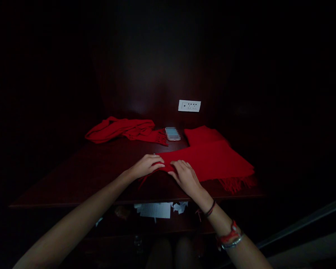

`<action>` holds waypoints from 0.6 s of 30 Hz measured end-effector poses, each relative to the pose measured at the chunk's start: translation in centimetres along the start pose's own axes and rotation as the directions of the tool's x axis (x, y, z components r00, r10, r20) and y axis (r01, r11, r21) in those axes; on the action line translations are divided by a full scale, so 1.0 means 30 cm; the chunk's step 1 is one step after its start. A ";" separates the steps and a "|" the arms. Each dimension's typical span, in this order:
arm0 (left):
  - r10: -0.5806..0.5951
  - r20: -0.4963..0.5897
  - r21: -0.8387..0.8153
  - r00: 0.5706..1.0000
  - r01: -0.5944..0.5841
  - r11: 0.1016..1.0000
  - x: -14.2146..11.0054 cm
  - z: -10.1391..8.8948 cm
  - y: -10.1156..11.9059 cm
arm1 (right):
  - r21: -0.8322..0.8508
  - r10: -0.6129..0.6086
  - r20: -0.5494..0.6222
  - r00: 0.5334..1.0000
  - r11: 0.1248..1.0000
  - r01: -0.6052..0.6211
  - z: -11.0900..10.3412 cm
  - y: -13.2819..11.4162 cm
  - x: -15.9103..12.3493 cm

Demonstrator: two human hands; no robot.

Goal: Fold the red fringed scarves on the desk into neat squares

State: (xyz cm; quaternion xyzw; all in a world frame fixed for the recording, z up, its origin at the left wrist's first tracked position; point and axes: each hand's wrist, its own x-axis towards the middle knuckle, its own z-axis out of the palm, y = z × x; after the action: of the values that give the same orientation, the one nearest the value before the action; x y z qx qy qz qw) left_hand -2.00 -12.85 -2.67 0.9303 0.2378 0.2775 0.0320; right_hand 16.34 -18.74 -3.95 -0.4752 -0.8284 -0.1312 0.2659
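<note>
A red fringed scarf [212, 158] lies folded on the dark table, with one strip reaching left toward the middle. At the left end of that strip, my left hand [148, 165] is closed, the scarf's edge between thumb and fingers. Just right of it, my right hand [185, 176] has curled fingers and thumb closed on the scarf's near edge. Fringe hangs beneath the left hand and at the scarf's right corner. A second red scarf [123, 129] lies loosely bunched at the back left, apart from both hands.
Between the scarves, near the wall, lies a small blurred, light-blue rectangular object [173, 133]. A white power socket [189, 105] is on the dark wall. Papers [155, 210] lie on a lower shelf under the table's front edge [100, 203]. The surroundings are very dark.
</note>
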 end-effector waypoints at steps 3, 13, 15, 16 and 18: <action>0.015 0.015 0.030 1.000 -0.016 0.999 -0.001 0.006 -0.008 | 0.047 -0.003 0.003 1.000 0.999 0.002 0.014 -0.006 0.018; 0.045 0.094 -0.016 0.995 -0.044 0.999 -0.009 -0.023 -0.004 | 0.191 0.031 -0.031 0.999 0.981 -0.025 0.035 -0.005 0.027; 0.046 0.117 -0.060 0.992 -0.039 0.997 -0.009 -0.028 -0.002 | 0.193 0.008 -0.036 0.999 0.981 -0.001 0.039 -0.002 0.022; 0.028 0.122 -0.084 0.992 -0.017 0.996 -0.008 -0.030 -0.004 | 0.193 0.003 -0.036 0.999 0.981 0.004 0.042 0.000 0.020; -0.085 0.081 -0.121 0.993 0.095 0.988 -0.005 -0.030 -0.021 | 0.193 0.011 -0.039 0.999 0.981 -0.003 0.046 -0.001 0.015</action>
State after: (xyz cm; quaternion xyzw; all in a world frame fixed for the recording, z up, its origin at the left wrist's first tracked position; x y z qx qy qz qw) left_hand -2.88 -12.42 -2.11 0.9247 0.2603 0.2545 0.1117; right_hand 15.70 -17.77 -4.82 -0.4475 -0.8300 -0.0591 0.3277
